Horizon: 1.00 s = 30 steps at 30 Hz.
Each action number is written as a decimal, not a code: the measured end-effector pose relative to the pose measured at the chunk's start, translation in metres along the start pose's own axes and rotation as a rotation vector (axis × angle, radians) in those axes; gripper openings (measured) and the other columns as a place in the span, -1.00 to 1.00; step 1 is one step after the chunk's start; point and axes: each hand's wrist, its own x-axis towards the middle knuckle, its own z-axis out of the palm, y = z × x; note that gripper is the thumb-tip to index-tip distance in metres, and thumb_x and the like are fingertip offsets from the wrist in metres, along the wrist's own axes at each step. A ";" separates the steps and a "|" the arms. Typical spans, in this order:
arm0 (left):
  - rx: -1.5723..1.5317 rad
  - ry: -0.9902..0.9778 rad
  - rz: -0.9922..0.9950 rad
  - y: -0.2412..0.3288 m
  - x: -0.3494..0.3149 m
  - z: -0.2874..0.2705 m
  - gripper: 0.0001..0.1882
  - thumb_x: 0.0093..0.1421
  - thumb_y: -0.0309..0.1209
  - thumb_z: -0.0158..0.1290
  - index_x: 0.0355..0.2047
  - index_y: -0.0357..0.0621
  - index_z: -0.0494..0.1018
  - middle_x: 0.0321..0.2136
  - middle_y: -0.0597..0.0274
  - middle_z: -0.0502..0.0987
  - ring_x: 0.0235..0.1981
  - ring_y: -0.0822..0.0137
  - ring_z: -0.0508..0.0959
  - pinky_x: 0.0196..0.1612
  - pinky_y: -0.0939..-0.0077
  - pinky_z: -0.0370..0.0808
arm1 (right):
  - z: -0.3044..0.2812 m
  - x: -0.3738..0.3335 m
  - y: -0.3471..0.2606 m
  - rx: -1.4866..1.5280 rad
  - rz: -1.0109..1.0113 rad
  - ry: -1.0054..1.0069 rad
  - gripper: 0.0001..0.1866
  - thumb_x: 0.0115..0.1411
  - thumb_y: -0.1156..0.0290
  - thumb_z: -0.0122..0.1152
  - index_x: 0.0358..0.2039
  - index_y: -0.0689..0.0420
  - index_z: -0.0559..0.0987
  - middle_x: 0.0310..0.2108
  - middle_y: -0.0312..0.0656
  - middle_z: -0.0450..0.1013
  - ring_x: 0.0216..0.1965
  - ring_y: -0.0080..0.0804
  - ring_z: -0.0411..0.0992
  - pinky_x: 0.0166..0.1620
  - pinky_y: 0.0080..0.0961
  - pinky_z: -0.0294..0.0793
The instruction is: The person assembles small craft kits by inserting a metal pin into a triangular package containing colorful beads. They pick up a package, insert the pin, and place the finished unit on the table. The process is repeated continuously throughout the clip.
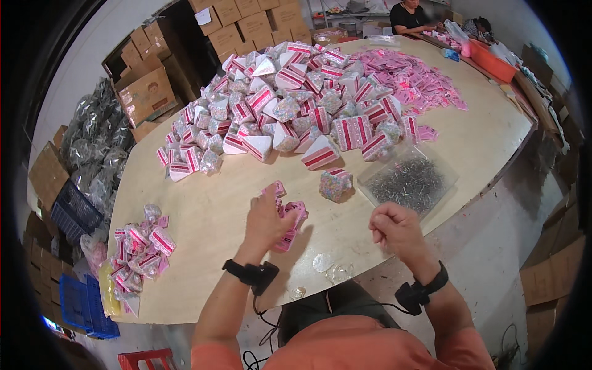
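Observation:
My left hand [264, 221] is curled over a small stack of pink cards [295, 229] near the table's front, its thumb and fingers gripping them. My right hand [396, 229] is closed in a pinch above the table's edge, and whatever its fingertips hold is too small to make out. Just beyond it lies a clear shallow tray [445, 192] of thin metal pins [407, 180]. A cake-slice ornament [336, 185] with a speckled, sparkly side sits between the hands, beside the tray.
A big heap of cake-slice ornaments [271, 105] covers the table's far side, with loose pink cards [407, 77] to its right. Ornaments with cards [142, 253] lie at the left edge. Clear round discs [322, 263] lie near me. Another person [412, 17] sits at the far right.

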 end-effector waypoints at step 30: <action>-1.897 -0.063 -0.093 0.020 -0.067 -0.034 -0.30 0.09 -0.31 0.10 0.17 -0.18 0.03 0.01 0.09 0.34 -0.04 0.17 0.43 -0.01 0.32 0.43 | 0.087 0.004 0.024 0.417 0.017 -0.117 -0.94 0.15 0.47 0.08 -0.36 0.14 0.43 -0.48 -0.32 0.42 -0.52 -0.65 0.38 -0.48 -0.74 0.32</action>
